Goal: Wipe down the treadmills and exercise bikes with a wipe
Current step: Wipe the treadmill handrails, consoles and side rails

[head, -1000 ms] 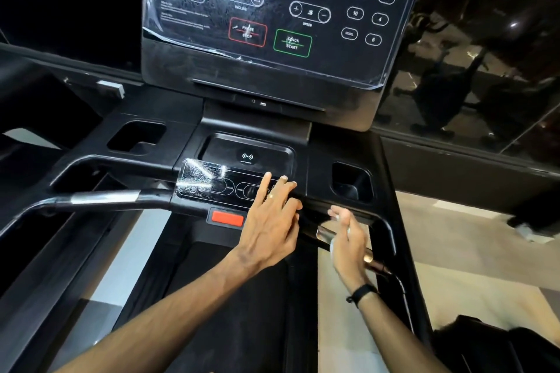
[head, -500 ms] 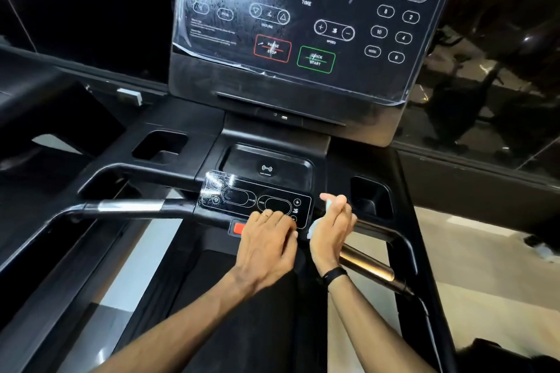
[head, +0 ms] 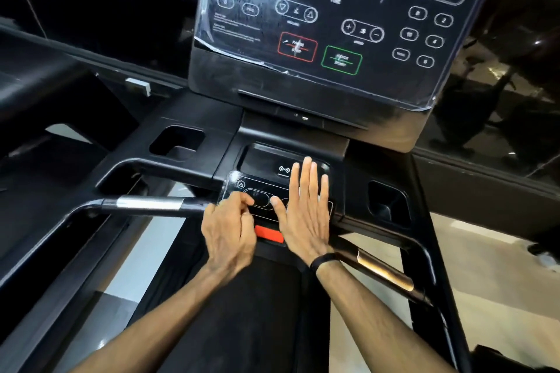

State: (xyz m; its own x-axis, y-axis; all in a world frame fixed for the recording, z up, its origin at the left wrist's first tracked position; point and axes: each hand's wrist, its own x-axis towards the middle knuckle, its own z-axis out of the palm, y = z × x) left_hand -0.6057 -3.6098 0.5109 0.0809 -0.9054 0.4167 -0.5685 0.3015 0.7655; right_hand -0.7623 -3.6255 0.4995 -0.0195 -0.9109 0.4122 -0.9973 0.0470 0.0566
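Treadmill console [head: 330,24] fills the upper centre of the view, covered by a clear protective film with a curled lower-left edge. Below it sits a small control panel [head: 257,194] with oval buttons, and behind that a shallow tray [head: 266,160] carrying a wireless symbol. Right hand [head: 306,215] lies flat on the panel, fingers straight and close together, reaching onto the tray; no wipe is visible, and whether one lies under the palm cannot be told. Left hand [head: 230,230] rests at the panel's left edge with fingers curled; whether they pinch anything cannot be told. A red safety tab [head: 268,233] shows between the two hands. A black wristband [head: 324,260] circles the right wrist. Handlebars with metallic sensor sections extend left [head: 148,204] and right [head: 385,272]. Cup recesses flank the panel, left [head: 177,141] and right [head: 388,203]. Legible console markings: "DISTANCE", "TIME", "PAUSE STOP" in a red frame, "QUICK START" in a green frame.
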